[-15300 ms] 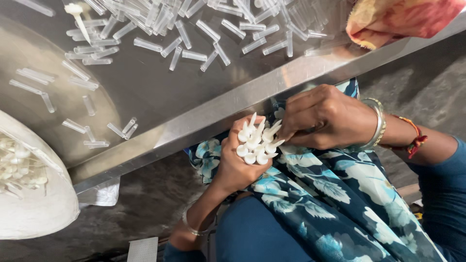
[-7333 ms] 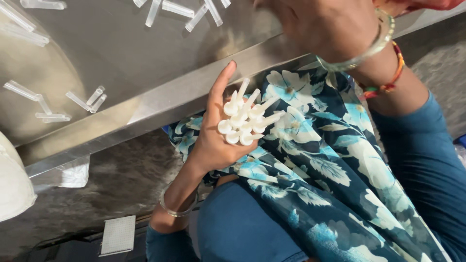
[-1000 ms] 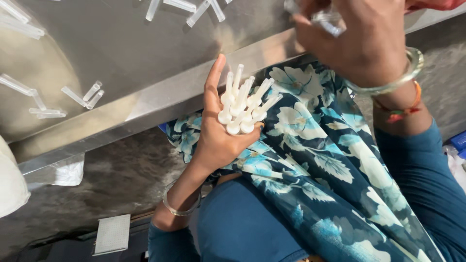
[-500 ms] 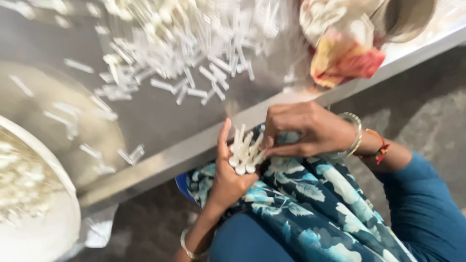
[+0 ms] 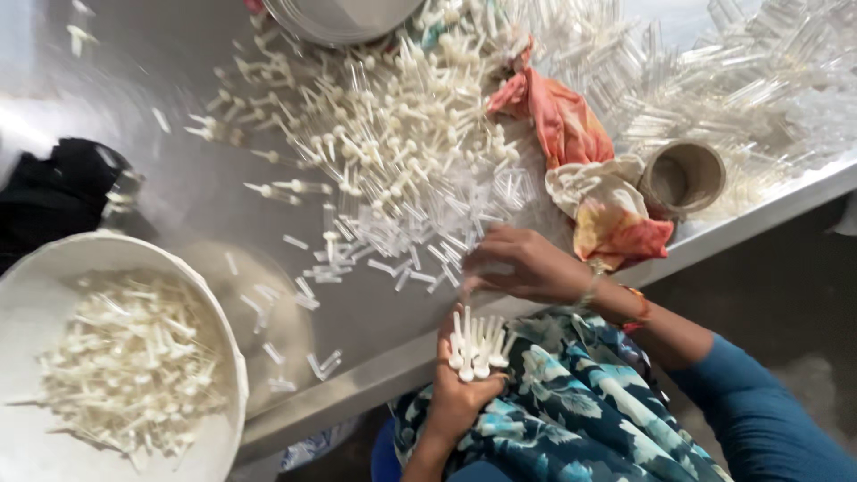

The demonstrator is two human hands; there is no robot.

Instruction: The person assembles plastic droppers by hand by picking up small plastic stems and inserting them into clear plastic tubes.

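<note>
My left hand (image 5: 460, 393) is held palm up at the steel table's front edge, gripping a fan of several small white plastic plungers (image 5: 476, 346). My right hand (image 5: 522, 266) reaches over the table edge, fingers curled down on the near side of a heap of short clear plastic tubes (image 5: 420, 245); whether it has one pinched is hidden. Behind the tubes lies a wide pile of white plungers (image 5: 384, 125) on the steel table (image 5: 357, 312).
A white bowl (image 5: 178, 268) full of assembled white pieces stands at the left. A crumpled orange and cream cloth (image 5: 580, 178) and a tape roll (image 5: 683, 178) lie at the right. Long clear tubes (image 5: 750, 80) are heaped far right; a metal bowl (image 5: 339, 18) sits at the back.
The view has tilted up over the table. My right hand has left the bundle in my left hand and moved forward onto the clear tubes.
</note>
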